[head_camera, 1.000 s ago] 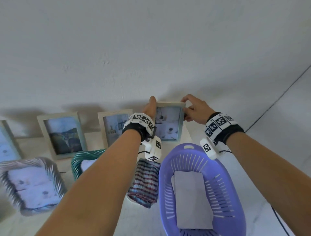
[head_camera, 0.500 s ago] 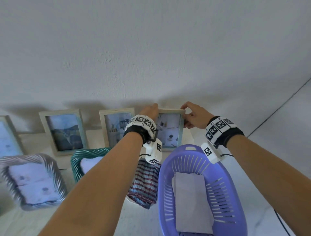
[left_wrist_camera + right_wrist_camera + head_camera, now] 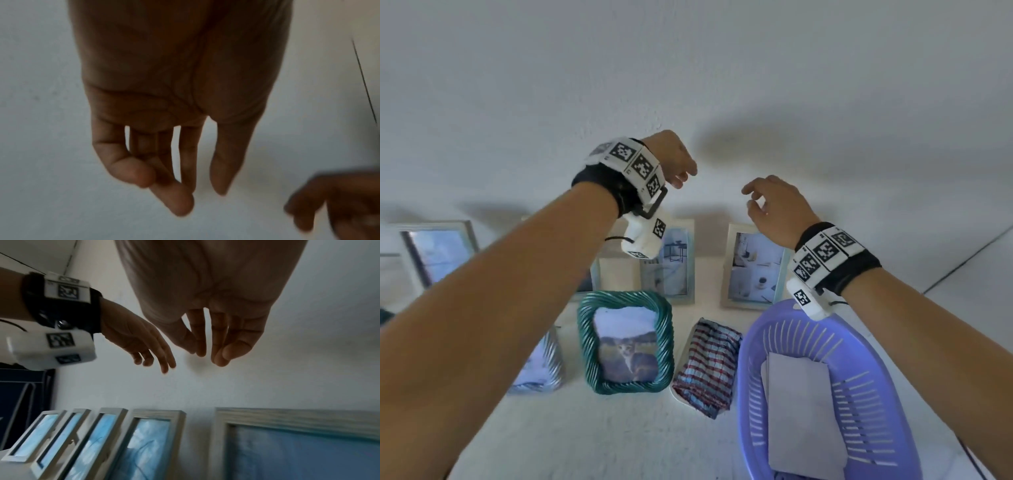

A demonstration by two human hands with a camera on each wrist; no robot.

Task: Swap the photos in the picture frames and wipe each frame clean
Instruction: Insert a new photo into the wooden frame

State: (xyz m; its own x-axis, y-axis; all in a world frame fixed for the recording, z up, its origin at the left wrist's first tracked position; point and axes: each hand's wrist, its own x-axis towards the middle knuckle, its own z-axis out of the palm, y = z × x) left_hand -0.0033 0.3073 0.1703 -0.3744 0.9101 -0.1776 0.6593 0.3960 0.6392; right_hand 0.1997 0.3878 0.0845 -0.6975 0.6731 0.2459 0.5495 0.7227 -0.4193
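Fingers (image 3: 180,204) of left hand (image 3: 674,161) loosely curled, holding nothing; right hand (image 3: 777,209) likewise slack, fingertips (image 3: 222,360) near each other, nothing between them. Both hands raised against the white wall (image 3: 688,68), apart from every frame. Lilac slotted basket (image 3: 887,394) at 5 o'clock, grey sheet (image 3: 801,411) lying inside. Teal rope-pattern frame (image 3: 625,342) with a cat photo flat at 6 o'clock. Light wooden frame (image 3: 755,267) leans on the wall at 3 o'clock of a second wooden frame (image 3: 671,260). Checked cloth (image 3: 707,366) lies between teal frame and basket.
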